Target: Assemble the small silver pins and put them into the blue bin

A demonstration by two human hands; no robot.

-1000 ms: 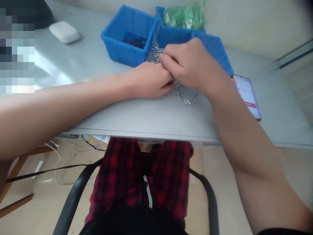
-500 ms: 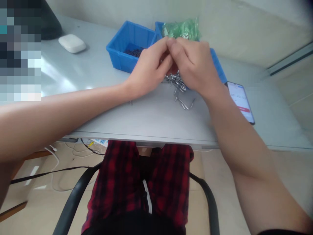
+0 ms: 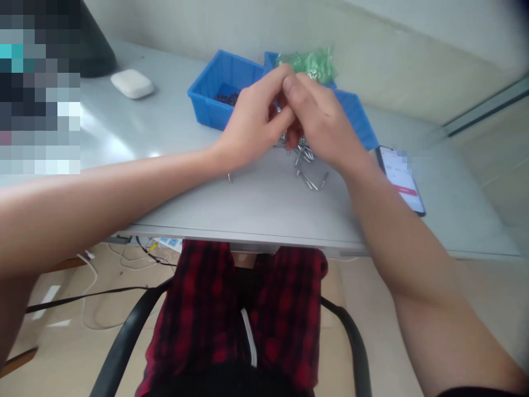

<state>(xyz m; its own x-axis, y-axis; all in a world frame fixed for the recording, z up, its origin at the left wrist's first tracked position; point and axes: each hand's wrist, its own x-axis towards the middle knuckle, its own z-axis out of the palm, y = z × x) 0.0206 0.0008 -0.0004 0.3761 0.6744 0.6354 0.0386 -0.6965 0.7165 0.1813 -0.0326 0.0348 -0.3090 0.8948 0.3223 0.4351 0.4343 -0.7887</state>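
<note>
My left hand [image 3: 260, 116] and my right hand [image 3: 316, 116] meet over the desk, fingertips touching. Both are closed, with fingers curled in and thumbs near each other. Whatever they pinch between them is hidden by the fingers. Just below and behind them lies a pile of small shiny metal pins or rods [image 3: 305, 151], partly covered by my right hand. A few loose metal pieces [image 3: 314, 183] lie nearer to me, one of them bent. Another single metal piece [image 3: 230, 177] sits beside my left wrist.
Behind my hands stand a blue bin [image 3: 210, 113] with dark small parts [image 3: 227, 98], another blue bin [image 3: 357, 118] and a green plastic bag [image 3: 312, 62]. A phone [image 3: 399, 179] lies by my right forearm. A white rounded case [image 3: 132, 84] is at the left. The desk edge [image 3: 248, 238] runs before my lap.
The whole view has shifted slightly, so the desk things appear a little lower. My hands stay together, with the fingers at a slightly different angle.
</note>
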